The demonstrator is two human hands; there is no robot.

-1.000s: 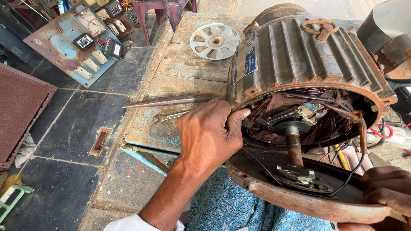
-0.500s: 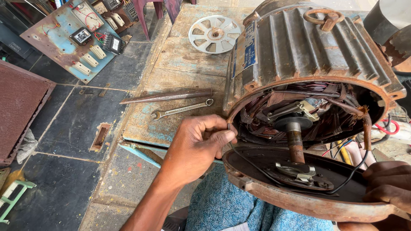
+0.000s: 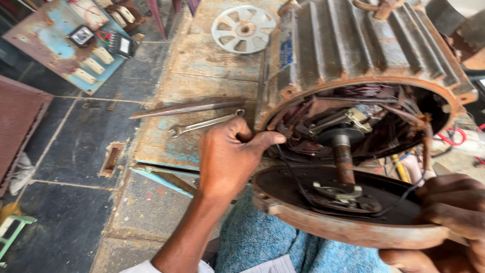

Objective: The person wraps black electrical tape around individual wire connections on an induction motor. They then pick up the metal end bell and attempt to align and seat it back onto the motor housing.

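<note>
- We press our left hand [image 3: 230, 154] against the rim of the electric motor housing [image 3: 353, 55], fingers curled shut at the gap and thumb along the edge; what it pinches, if anything, we cannot tell.
- Our right hand [image 3: 449, 212] grips the far edge of the rusty end cover [image 3: 348, 222], which hangs just apart from the housing on the shaft [image 3: 343, 156].
- The motor lies on its side on a worn wooden bench [image 3: 212, 55], over our blue-clad lap.
- A spanner [image 3: 204, 124] and a steel bar [image 3: 187, 107] lie just beyond our left hand; a white fan [image 3: 243, 29] sits further off.
</note>
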